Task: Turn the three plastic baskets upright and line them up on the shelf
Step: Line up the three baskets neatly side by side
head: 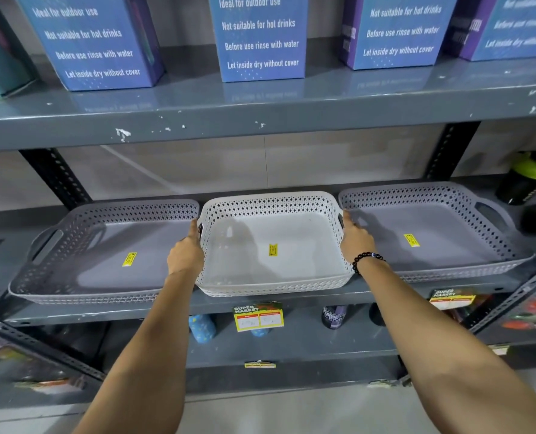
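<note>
Your left hand (185,252) and right hand (356,238) are clasped on the two short ends of the white basket (273,242), fingers hooked at its side handles, so both hands are closed on it. It sits upright in the middle of the grey metal shelf (216,303), its near rim close to the shelf's front edge.

On its left the left grey basket (103,252) stands upright too, its right rim just beside your left hand, leaving your knuckles squeezed between the two baskets. On the right the right grey basket (432,230) is upright as well, set slightly farther back, and your right hand lies over its left rim. Each basket has a yellow sticker on its floor. The three form a row, rims nearly touching.

At the far right of the same shelf a black bottle with a lime-green lid (529,177) stands just beyond the right grey basket's handle, crowding that end. Dark slotted uprights (56,180) rise behind the baskets. On the shelf above stand blue printed boxes (262,36). A yellow supermarket price tag (258,317) hangs from the shelf's front edge below the white basket, with bottles (201,327) on the level beneath. A black bead bracelet (364,260) circles your right wrist.
</note>
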`<state>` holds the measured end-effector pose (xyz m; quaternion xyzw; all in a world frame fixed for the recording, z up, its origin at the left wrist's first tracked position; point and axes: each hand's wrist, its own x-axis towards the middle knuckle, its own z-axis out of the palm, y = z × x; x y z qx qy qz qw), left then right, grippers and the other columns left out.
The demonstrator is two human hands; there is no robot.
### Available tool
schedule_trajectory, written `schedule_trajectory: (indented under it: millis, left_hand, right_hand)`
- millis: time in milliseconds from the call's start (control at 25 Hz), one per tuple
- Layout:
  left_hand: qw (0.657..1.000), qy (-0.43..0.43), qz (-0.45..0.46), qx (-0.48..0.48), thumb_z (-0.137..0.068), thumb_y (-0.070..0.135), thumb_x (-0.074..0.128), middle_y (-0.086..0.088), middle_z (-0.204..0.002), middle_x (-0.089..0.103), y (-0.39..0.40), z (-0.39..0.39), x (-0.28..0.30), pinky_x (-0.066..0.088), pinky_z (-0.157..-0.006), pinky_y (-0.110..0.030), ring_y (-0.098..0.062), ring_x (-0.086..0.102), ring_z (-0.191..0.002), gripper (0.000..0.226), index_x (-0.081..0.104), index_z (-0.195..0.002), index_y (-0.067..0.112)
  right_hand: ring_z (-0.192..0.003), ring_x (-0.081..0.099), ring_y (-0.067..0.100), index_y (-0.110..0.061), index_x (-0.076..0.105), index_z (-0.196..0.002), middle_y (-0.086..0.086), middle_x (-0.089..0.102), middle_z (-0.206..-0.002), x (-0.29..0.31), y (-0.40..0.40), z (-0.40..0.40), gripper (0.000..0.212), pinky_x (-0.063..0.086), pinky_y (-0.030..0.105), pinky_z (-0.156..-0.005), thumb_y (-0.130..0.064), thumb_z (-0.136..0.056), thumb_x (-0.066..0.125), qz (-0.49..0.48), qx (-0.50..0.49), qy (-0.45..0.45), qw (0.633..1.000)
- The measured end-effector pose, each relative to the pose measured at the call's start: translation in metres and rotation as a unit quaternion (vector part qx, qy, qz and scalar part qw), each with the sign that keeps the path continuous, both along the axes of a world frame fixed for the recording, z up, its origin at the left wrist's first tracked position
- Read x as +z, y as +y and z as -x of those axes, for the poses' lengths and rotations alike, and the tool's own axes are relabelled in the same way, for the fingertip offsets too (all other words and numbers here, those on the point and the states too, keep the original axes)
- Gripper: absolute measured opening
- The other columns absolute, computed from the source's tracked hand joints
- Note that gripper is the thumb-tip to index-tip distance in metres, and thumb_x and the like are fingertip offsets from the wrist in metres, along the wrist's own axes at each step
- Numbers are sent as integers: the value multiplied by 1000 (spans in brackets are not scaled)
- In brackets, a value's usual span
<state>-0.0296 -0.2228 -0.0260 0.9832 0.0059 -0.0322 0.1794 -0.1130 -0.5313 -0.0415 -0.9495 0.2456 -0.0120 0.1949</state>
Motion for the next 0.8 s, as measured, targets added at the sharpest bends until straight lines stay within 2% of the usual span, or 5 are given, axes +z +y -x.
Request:
schedule_trajectory:
  millis: [200, 320, 480, 680, 800]
  left_hand:
    - [1000, -1, 4, 3, -97, 0, 31, -23, -92, 59, -1, 0, 0, 45, -70, -42, -30, 47, -75, 66, 9, -152, 28]
    - [1000, -5, 3, 6, -96, 0, 31, -27, -106, 64, -1, -2, -3, 42, -69, -41, -39, 57, -87, 65, 11, -152, 27]
    - [1000, -9, 10, 18, -97, 1, 29, -28, -112, 63, -3, -2, -4, 47, -78, -44, -42, 59, -101, 63, 13, -152, 25]
    - [1000, -11, 14, 10, -98, 3, 29, -27, -106, 64, -1, -1, -3, 48, -73, -42, -39, 60, -92, 62, 12, -152, 27]
    - [1000, -8, 13, 4, -97, 1, 30, -21, -85, 58, 1, -2, -3, 46, -67, -40, -32, 52, -75, 64, 10, -152, 27]
  right_hand:
    - [-106, 59, 38, -20, 3, -152, 27, 55, -125, 2, 1, 1, 74, 49, 38, -80, 8, -91, 33, -7, -6, 4, 1000]
    - [-109, 58, 38, -20, 3, -152, 25, 53, -128, 4, 3, 0, 74, 49, 37, -82, 7, -91, 34, -19, -10, 4, 1000]
    - [-111, 56, 38, -19, 3, -153, 25, 51, -130, 5, 4, -1, 73, 48, 37, -84, 6, -92, 34, -23, -12, 8, 1000]
    - [-111, 56, 39, -20, 4, -152, 26, 53, -128, 1, 2, -5, 73, 48, 38, -84, 7, -91, 34, -23, -15, 5, 1000]
    - [-111, 56, 40, -20, 6, -152, 27, 54, -126, -2, 2, -8, 73, 49, 42, -87, 7, -91, 34, -23, -20, 1, 1000]
